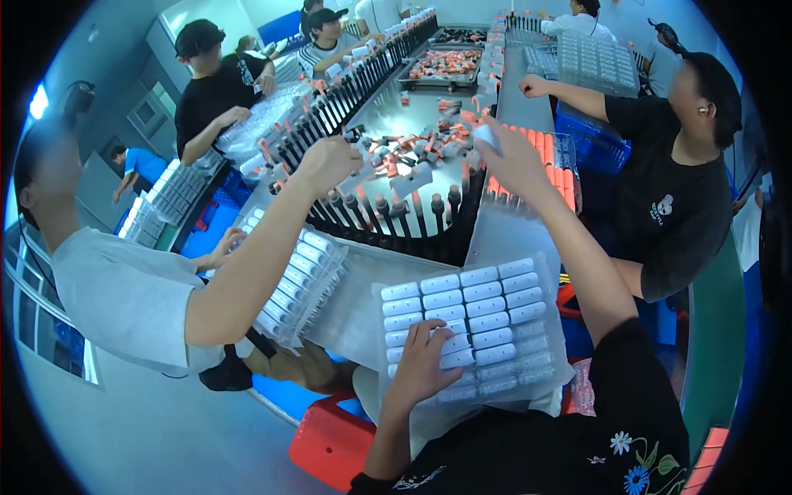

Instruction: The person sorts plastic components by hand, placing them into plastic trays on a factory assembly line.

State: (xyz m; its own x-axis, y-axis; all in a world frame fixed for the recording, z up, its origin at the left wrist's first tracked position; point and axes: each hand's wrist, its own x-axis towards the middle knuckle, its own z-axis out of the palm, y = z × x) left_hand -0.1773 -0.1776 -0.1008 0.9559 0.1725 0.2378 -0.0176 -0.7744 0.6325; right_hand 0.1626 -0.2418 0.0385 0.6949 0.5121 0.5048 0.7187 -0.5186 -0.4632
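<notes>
On the work surface in front of me lies a clear plastic tray (532, 356) with rows of white oblong cases (482, 307); its lower right pockets hold none. My left hand (425, 363) is over the tray's left part, fingers bent around one white case among the rows. Stretched far forward, my right hand (516, 161) grips another white case (485, 134) at the right side of a loop of black upright holders (399, 216). Orange-pink caps stand on some holders near that hand. Its fingertips are partly hidden behind the hand.
Inside the loop, loose orange, black and white parts (412, 153) lie on a metal surface. A co-worker's arm (256, 256) reaches across from the left, beside another tray of white cases (307, 268). At right, orange pieces (561, 169) fill a tray near another person and a blue crate (590, 140).
</notes>
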